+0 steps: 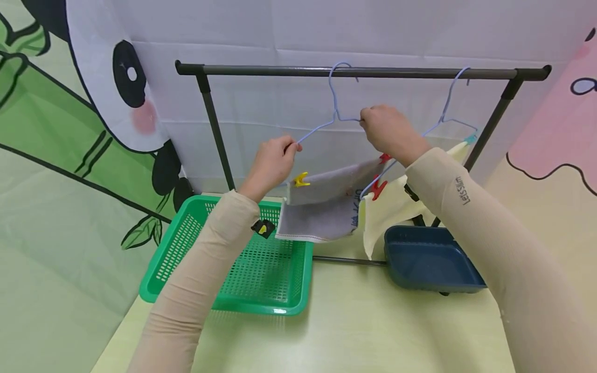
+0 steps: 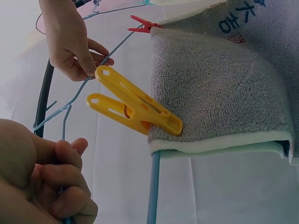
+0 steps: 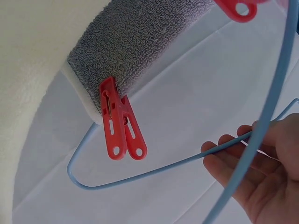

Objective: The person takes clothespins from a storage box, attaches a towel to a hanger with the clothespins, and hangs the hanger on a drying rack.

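A blue wire hanger [image 1: 335,98] has its hook over the dark rail. My left hand [image 1: 272,163] grips its left sloping arm, fingers curled round the wire in the left wrist view. On the right arm, my right hand [image 1: 389,132] pinches the wire between thumb and fingers. A grey towel [image 1: 322,212] with dark writing hangs folded over the hanger's bottom bar. One corner is held by a yellow clothespin [image 2: 135,105]; a red clothespin [image 3: 114,121] clamps the other. In the head view, the right sleeve partly hides the hanger beside it.
To the right, a second blue hanger [image 1: 448,98] carries a pale yellow cloth [image 1: 384,217] held by a red clothespin [image 1: 379,190] and a light blue clip [image 1: 471,139]. Below the rail [image 1: 280,71] stand a green basket [image 1: 305,280] and a dark blue tray [image 1: 420,283].
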A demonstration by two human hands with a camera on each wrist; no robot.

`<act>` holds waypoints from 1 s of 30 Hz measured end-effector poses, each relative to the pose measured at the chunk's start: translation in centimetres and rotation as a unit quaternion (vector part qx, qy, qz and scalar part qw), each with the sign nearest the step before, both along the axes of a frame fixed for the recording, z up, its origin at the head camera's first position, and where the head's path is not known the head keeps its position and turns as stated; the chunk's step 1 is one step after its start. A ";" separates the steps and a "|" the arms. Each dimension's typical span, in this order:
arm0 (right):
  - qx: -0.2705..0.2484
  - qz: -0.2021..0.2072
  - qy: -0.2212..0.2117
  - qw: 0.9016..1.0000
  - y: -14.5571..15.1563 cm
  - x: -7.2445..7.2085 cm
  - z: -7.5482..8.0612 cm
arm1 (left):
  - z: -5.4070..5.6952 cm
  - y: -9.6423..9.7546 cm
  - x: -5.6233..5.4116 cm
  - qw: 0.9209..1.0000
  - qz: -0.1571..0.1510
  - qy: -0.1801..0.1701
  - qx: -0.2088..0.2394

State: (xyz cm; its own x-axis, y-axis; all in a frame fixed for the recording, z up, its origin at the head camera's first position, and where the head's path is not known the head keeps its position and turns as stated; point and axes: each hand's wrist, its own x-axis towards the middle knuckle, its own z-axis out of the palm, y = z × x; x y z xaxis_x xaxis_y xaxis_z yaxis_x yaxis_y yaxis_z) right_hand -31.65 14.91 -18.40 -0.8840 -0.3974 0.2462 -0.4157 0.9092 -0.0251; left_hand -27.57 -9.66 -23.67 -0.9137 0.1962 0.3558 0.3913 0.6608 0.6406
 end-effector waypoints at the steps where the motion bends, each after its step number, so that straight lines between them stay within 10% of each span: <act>1: 0.001 -0.001 -0.001 1.000 0.0 0.0 -0.1 | -0.1 0.0 0.0 1.000 -0.001 -0.004 0.001; 14: 0.026 0.037 -0.048 0.998 0.2 -0.6 -0.4 | -0.7 -0.2 -0.4 1.000 0.002 -0.006 0.018; 30: 0.088 0.019 -0.141 0.986 -0.3 -0.9 0.3 | 0.2 -1.1 -0.2 0.995 -0.052 -0.090 0.004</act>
State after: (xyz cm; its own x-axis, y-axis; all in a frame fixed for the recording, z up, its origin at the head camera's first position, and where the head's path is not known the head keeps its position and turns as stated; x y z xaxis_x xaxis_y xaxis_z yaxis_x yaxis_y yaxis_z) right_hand -32.51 14.64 -18.14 -0.8908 -0.4467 -0.0837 -0.4491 0.8934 0.0124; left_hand -27.74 -10.79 -23.44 -0.9375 0.2909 0.1907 0.3363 0.6174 0.7111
